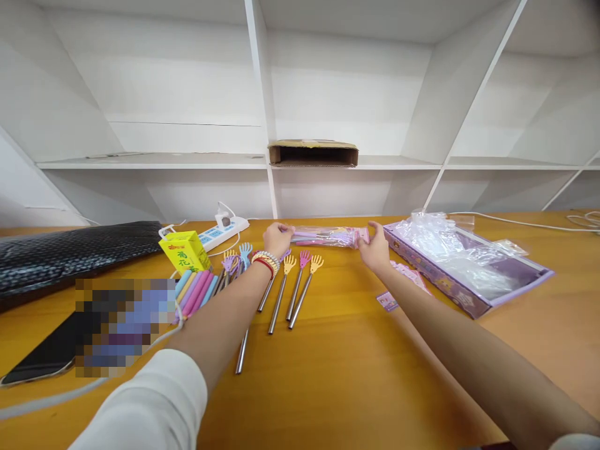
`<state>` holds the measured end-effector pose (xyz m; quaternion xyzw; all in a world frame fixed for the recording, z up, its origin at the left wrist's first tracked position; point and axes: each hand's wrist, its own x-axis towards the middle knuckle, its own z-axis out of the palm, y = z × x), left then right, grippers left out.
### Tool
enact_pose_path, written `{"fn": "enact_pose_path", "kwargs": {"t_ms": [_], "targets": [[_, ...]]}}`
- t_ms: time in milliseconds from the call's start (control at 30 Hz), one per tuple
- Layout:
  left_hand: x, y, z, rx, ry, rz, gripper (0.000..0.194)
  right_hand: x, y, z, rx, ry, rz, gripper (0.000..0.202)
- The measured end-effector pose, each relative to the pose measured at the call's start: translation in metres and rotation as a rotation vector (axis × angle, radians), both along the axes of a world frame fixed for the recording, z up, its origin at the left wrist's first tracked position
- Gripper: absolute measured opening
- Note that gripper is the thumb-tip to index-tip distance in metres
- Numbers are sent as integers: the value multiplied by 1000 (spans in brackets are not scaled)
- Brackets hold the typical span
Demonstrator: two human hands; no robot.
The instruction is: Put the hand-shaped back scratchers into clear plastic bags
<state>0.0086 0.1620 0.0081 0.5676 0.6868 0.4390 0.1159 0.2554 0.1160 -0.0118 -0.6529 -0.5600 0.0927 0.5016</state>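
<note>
My left hand point(278, 241), with bracelets at the wrist, is closed on the left end of a clear plastic packet point(325, 237) near the back of the table. Slim pastel-coloured rods and a pink card show through the film. At the packet's other end, my right hand point(375, 250) has thumb and forefinger around the pink part. Below my left hand lie several metal back scratchers with claw-shaped heads, among them a yellow one point(279, 299) and a pink one point(296, 287). My left forearm hides part of this group. Pink and pastel handles point(197, 294) lie beside it.
An open purple box point(435, 278) holding clear plastic bags point(434, 240) stands right, with small printed cards point(387, 301) beside it. Left are a yellow carton point(187, 253), a power strip point(222, 234), a phone point(44, 344) and a black wrapped bundle point(79, 256). A cardboard box point(313, 144) sits on the shelf.
</note>
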Motion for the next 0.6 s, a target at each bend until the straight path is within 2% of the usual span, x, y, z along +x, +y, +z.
{"fn": "enact_pose_path", "kwargs": {"t_ms": [167, 300, 433, 600], "targets": [[12, 31, -1, -11, 65, 29, 29, 8, 41, 16, -6, -108, 56, 25], [13, 53, -6, -33, 147, -6, 26, 9, 71, 19, -89, -177, 16, 25], [10, 65, -18, -73, 254, -74, 27, 11, 92, 7, -201, -225, 34, 26], [10, 60, -28, -141, 388, -182, 30, 21, 103, -16, -250, -231, 38, 21]]}}
